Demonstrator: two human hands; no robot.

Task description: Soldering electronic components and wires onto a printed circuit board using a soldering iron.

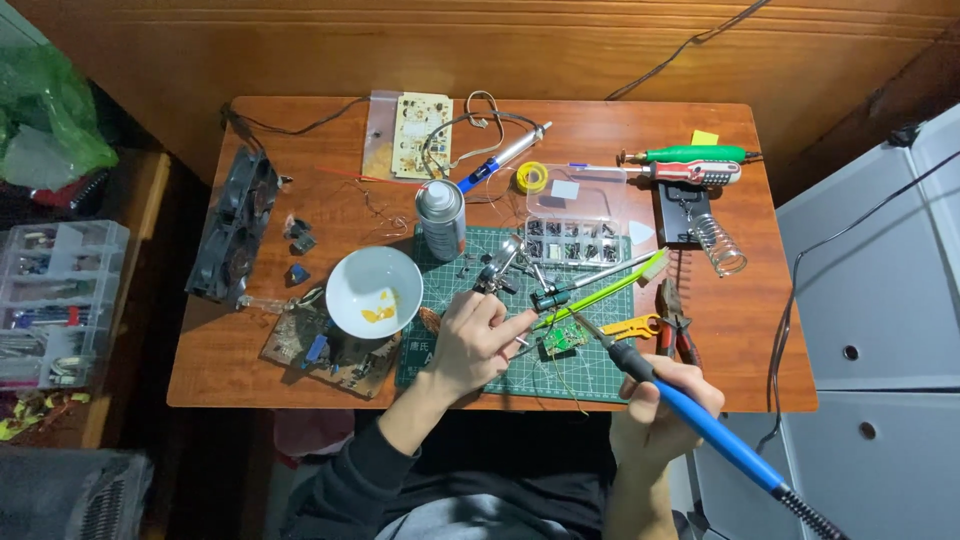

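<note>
Fan [235, 222] sits at the table's [760, 300] left edge. White bowl [374, 291] stands beside the spray can [440, 218]. Left hand [470, 343], fingers half curled, index extended, touches the small green board [564, 338] on the cutting mat [500, 372]. Right hand [662, 415] is closed around the blue soldering iron [700, 420], its tip at the board. Pliers [676, 322] lie just beside, to the right.

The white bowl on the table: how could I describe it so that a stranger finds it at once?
Start at the wooden table and look just left of the green cutting mat. The white bowl sits there, below the upright spray can. It is the only round, open white dish, with a yellow smear inside.
</note>
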